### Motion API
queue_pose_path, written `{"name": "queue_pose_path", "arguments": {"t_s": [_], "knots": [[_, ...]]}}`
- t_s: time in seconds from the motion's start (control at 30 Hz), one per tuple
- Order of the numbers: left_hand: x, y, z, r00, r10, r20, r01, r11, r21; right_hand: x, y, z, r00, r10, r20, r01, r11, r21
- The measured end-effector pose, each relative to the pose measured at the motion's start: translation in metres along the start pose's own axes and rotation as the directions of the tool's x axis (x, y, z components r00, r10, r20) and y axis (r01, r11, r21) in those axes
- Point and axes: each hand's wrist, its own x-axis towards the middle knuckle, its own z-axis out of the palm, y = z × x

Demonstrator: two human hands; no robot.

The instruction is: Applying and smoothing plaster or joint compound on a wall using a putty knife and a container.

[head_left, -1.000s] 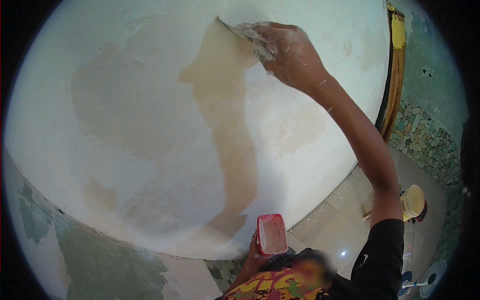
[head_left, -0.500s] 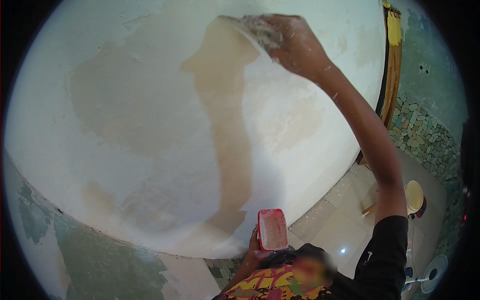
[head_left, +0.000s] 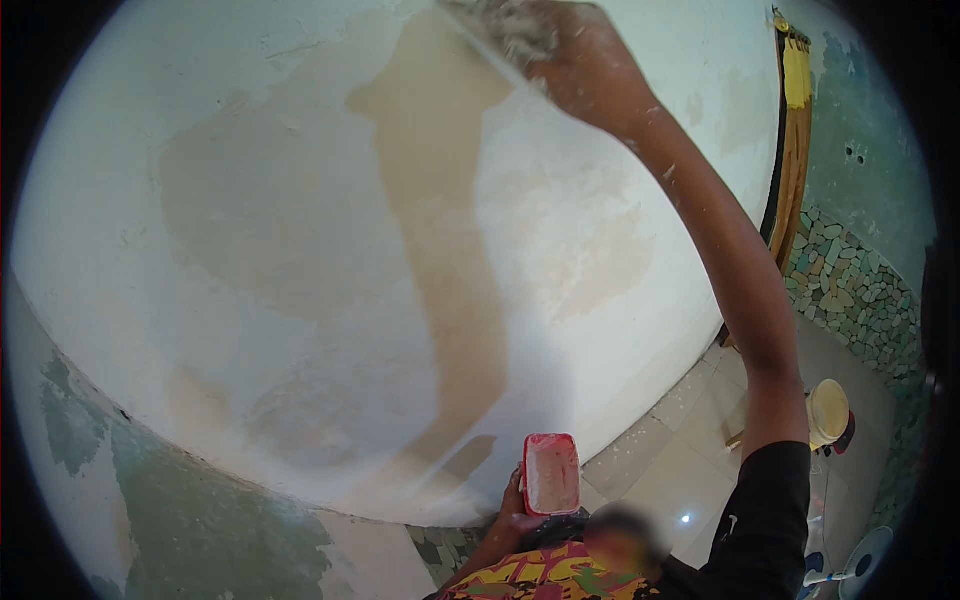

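My right hand [head_left: 585,70] is raised at the upper middle, closed on a wide putty-smeared scraper [head_left: 490,40] whose long edge lies at the white wall [head_left: 270,200]. The wall carries beige patches and a long shadow of my arm. Low in the view, my left hand [head_left: 510,500] grips a red-rimmed rectangular container [head_left: 551,470] with pale putty smeared inside, held in front of my body.
At right are a doorway edge with wooden frame [head_left: 790,170], a green wall [head_left: 860,120] with pebble tiling [head_left: 840,270], a tiled floor [head_left: 680,450], a cream bucket [head_left: 827,410] and a standing fan [head_left: 865,565]. Flaking green-and-white wall [head_left: 180,520] is at lower left.
My right hand and the scraper have moved upward along the wall to near the top edge of the view. The container in my left hand sits slightly lower in the view.
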Motion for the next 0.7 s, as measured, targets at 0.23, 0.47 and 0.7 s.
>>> {"name": "queue_pose_path", "arguments": {"t_s": [0.23, 0.47, 0.7], "knots": [[-0.004, 0.002, -0.005, 0.997, 0.071, -0.008, -0.071, 0.997, 0.025, 0.020, 0.008, 0.004, 0.883, -0.462, -0.081, 0.449, 0.883, -0.139], [-0.010, 0.004, -0.008, 0.985, 0.136, -0.103, -0.135, 0.991, 0.008, -0.022, 0.019, 0.023, 0.911, -0.409, -0.061, 0.386, 0.894, -0.229], [-0.006, 0.007, -0.008, 0.995, 0.099, -0.028, -0.099, 0.995, -0.004, 0.019, 0.010, 0.019, 0.889, -0.447, -0.101, 0.426, 0.887, -0.179]]}}
